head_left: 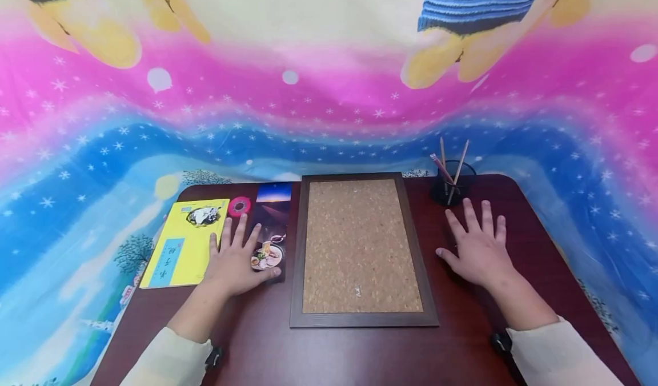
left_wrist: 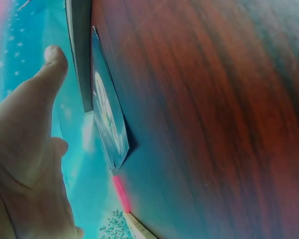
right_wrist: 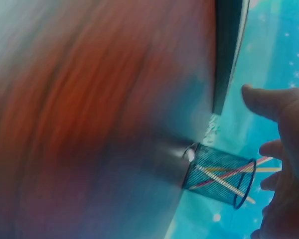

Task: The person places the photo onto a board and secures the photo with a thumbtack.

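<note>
A cork board (head_left: 362,243) in a dark frame lies upright on the table between the two hands. My left hand (head_left: 233,260), fingers spread, is over the area between a yellow book (head_left: 192,254) and a dark printed card (head_left: 271,220); it holds nothing. In the left wrist view that hand (left_wrist: 30,144) shows above the tabletop beside the card (left_wrist: 109,114). My right hand (head_left: 478,252) is spread and empty to the right of the board, just below a black mesh cup (head_left: 446,191) with several pencils. The right wrist view shows this hand (right_wrist: 284,149) near the cup (right_wrist: 219,177).
A round pink object (head_left: 239,206) lies between the book and the card. The dark red table (head_left: 334,357) extends to the near edge of the view. A patterned blue and pink cloth (head_left: 329,112) hangs behind and around it.
</note>
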`<state>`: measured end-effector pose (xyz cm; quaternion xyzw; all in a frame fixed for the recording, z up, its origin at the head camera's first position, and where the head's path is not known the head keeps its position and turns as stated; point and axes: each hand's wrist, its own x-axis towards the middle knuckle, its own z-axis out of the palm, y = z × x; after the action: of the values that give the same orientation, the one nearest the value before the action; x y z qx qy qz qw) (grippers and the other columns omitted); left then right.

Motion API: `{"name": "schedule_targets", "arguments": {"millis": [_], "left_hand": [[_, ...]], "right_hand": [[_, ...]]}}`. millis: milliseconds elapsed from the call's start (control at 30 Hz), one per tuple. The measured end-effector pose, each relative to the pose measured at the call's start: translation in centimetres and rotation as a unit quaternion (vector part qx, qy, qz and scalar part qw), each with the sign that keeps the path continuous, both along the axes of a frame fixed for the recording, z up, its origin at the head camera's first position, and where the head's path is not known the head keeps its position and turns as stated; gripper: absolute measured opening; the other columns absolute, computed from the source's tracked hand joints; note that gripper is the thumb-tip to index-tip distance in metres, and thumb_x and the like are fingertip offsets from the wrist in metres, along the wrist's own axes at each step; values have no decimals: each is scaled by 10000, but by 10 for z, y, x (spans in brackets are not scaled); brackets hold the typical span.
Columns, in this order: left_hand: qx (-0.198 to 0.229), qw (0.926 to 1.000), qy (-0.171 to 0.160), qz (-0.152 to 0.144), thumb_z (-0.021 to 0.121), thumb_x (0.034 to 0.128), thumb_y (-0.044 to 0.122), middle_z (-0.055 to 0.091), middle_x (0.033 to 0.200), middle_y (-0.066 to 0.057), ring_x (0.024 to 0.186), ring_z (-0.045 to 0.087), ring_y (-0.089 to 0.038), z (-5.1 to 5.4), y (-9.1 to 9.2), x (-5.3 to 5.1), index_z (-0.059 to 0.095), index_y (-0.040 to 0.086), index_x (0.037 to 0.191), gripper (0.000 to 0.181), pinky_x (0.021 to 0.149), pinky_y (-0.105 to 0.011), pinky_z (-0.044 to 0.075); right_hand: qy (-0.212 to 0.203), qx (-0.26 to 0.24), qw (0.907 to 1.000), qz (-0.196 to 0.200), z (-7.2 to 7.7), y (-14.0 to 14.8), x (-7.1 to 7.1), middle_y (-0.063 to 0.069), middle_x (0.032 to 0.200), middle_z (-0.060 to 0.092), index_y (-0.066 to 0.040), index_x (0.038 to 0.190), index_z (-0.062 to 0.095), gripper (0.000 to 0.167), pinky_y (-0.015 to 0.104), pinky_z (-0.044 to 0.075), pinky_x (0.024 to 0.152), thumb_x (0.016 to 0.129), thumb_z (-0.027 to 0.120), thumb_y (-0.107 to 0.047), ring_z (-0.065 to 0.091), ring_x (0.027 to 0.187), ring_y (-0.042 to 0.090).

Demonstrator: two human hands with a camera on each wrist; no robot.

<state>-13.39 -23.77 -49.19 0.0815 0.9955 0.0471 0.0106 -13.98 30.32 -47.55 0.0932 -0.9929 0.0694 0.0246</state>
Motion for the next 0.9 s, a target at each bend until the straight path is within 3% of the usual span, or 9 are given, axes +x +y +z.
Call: {"name": "schedule_targets", "arguments": {"millis": [100,333,600,900], "left_hand": [[107,9998,-71,-123,705,684,862,48,1735,-162,1568,-38,-463,0,-2,1,270,180,1660,1268,1182,-748,46],[355,9982,-249,-416,820,663,761,100,1725,-185,1559,91,-464,-3,-7,0,268,138,1655,1294,1184,-738,129],[737,9942,-454,-632,875,655,695,207,1691,-227,1542,170,-480,-5,-15,-5,310,105,1637,1277,1183,-710,203],[906,9899,-857,-674,926,620,631,275,1674,-211,1544,200,-454,-9,-19,-12,341,100,1626,1280,1211,-676,164]], "right_hand": [[39,-103,9999,102,3,-9,1,275,1704,13,-79,1626,321,913,778,-44,1146,913,766,-434,-186,1534,501],[119,-350,9988,329,4,-23,0,284,1672,171,-79,1600,384,860,795,185,1092,906,784,-393,108,1504,555],[-76,-487,9982,344,-1,-31,0,295,1616,286,-72,1597,388,834,776,278,1068,923,773,-379,265,1422,561],[-281,-511,9979,288,-8,-25,-1,297,1531,394,-46,1596,375,836,729,334,1073,930,772,-358,356,1367,537]]}}
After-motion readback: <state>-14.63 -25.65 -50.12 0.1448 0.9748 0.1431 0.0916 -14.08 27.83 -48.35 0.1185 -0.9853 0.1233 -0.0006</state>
